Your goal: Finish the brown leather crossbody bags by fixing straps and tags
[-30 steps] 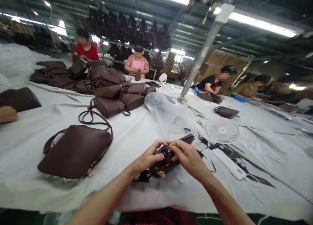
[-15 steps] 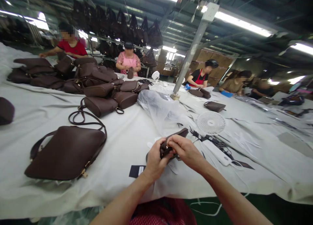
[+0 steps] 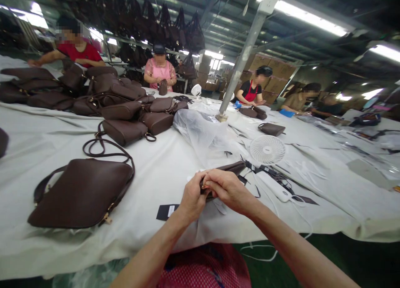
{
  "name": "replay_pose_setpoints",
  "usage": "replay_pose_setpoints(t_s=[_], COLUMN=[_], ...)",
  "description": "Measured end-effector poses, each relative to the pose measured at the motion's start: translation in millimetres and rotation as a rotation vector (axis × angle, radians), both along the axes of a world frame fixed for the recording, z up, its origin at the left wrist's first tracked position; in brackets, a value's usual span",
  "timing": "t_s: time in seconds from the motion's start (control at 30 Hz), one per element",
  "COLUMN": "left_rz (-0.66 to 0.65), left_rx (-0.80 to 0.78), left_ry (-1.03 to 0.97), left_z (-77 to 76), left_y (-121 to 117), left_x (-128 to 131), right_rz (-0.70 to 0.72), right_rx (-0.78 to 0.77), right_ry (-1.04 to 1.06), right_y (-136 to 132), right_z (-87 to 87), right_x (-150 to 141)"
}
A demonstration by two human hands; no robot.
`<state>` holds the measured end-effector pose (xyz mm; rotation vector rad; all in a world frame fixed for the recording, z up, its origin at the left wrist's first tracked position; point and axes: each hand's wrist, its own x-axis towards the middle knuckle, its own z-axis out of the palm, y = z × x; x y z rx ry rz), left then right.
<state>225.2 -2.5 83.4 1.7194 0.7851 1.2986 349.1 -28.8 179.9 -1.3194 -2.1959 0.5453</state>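
Dark brown bag (image 3: pixel 233 168) is held near the front edge of the desk (image 3: pixel 156 167) — gripped by the fingers of the left hand (image 3: pixel 191 197), pinched at one end by those of the right hand (image 3: pixel 230 190) — pinched part obscured.

From far away, I look into a big room (image 3: pixel 350 54) with a dark roof (image 3: pixel 331 0). Long white lights (image 3: pixel 312 18) shine up there. A grey pole (image 3: pixel 240 67) rises from the big pale desk (image 3: pixel 153 171) and looks tilted to me. Behind it, brown boxes (image 3: pixel 276 75) are piled high. The floor (image 3: pixel 353 250) by the desk's near edge looks dark green.
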Motion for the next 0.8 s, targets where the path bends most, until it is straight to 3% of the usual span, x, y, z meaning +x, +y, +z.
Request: replay_pose_setpoints(t_s=[0.27,0.47,0.53,0.67,0.8], left_rz=[-0.078,-0.124,-0.183,-0.283,-0.407], left_rx=[-0.09,-0.067,-0.076,-0.16,-0.26], left_ry=[0.102,0.063,0.06,0.047,0.018], left_z=[0.6,8.8,13.8,20.2,18.3], left_y=[7,11,15,23,18], left_x=[-1,-3,-8,-19,-32], right_rz=[-0.157,-0.285,-0.295,-0.177,-0.111], right_rx=[-0.059,0.004,0.053,0.249,0.169], right_ry=[0.036,-0.171,-0.271,-0.51,-0.703], right_y=[9,13,12,14,15], right_z=[-11.1,-7.1,-3.2,-3.6,-5.5], right_x=[0,-4,11,64,88])
